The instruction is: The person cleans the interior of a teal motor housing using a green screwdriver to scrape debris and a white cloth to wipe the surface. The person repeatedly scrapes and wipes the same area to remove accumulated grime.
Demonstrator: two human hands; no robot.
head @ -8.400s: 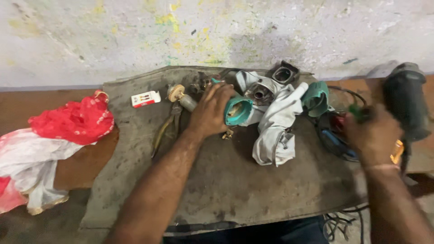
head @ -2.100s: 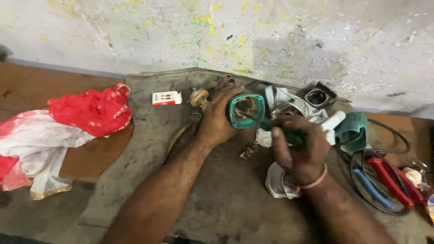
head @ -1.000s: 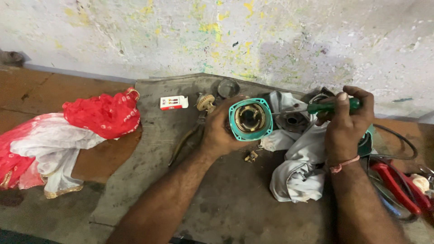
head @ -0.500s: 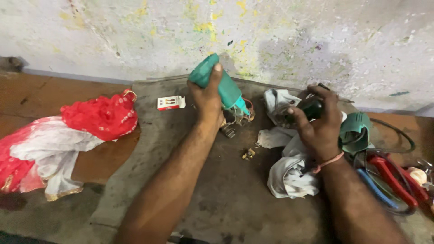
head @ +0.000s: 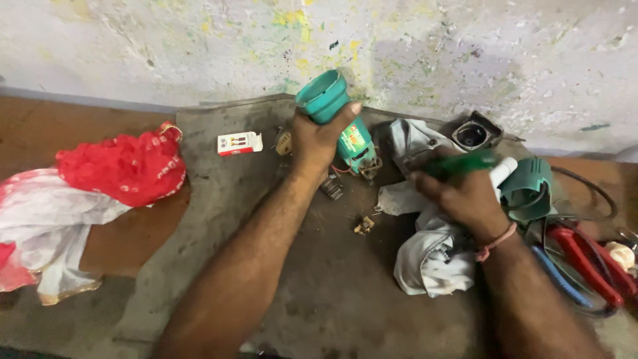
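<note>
My left hand (head: pixel 320 138) grips a teal motor housing (head: pixel 332 110), held tilted with its open round end up toward the wall and loose wires hanging at its lower end. My right hand (head: pixel 458 193) is closed around a green-handled screwdriver (head: pixel 458 163), low over a crumpled white rag (head: pixel 428 256). A teal cover part (head: pixel 528 189) lies just right of that hand. Small loose metal parts (head: pixel 363 225) rest on the grey mat (head: pixel 219 219) between my hands.
A red and white cloth (head: pixel 86 193) lies at the left on the brown bench. A small red and white box (head: pixel 239 143) sits on the mat. A black square part (head: pixel 475 135) rests by the wall. Red-handled pliers (head: pixel 588 262) and cables lie at the right.
My left hand has turned the teal housing from facing me to upended and lifted it toward the wall. My right hand has come down from the housing to the rag with the screwdriver.
</note>
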